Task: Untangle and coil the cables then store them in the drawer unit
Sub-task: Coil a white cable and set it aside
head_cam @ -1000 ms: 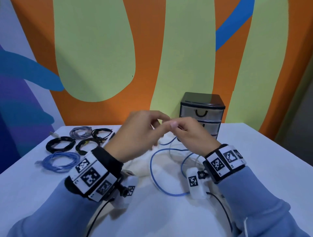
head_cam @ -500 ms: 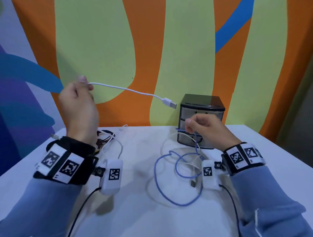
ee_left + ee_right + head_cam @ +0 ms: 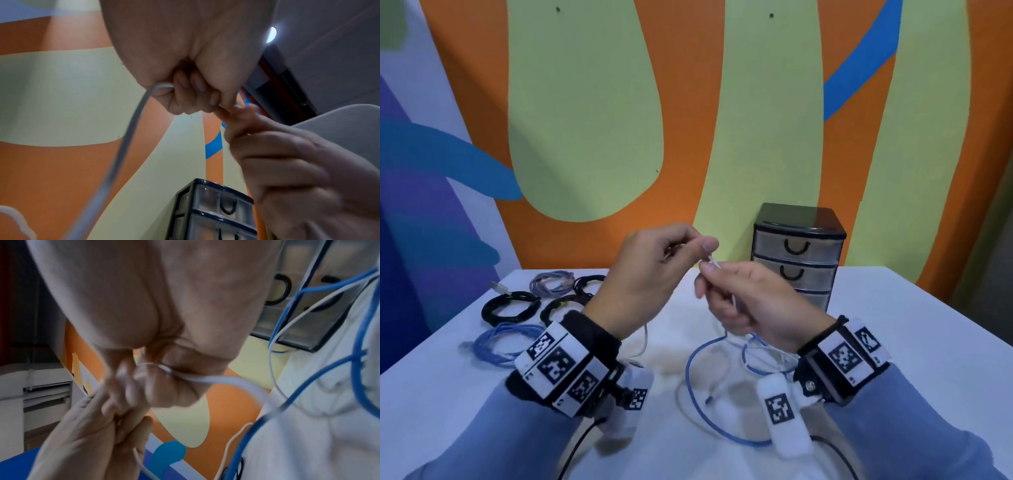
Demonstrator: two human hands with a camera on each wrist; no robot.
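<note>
Left hand (image 3: pixel 650 270) and right hand (image 3: pixel 750 301) meet mid-air, both pinching thin white cable (image 3: pixel 714 263). Cable drops toward 6 o'clock to blue-white tangle (image 3: pixel 722 394) on white surface (image 3: pixel 893 325); right hand nearer tangle. Black-framed drawer unit (image 3: pixel 798 253) at 1 o'clock, closed.

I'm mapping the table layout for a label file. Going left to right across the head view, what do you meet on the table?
Coiled light blue cable → coiled black cable → left hand → right hand, both holding the white cable → drawer unit.
</note>
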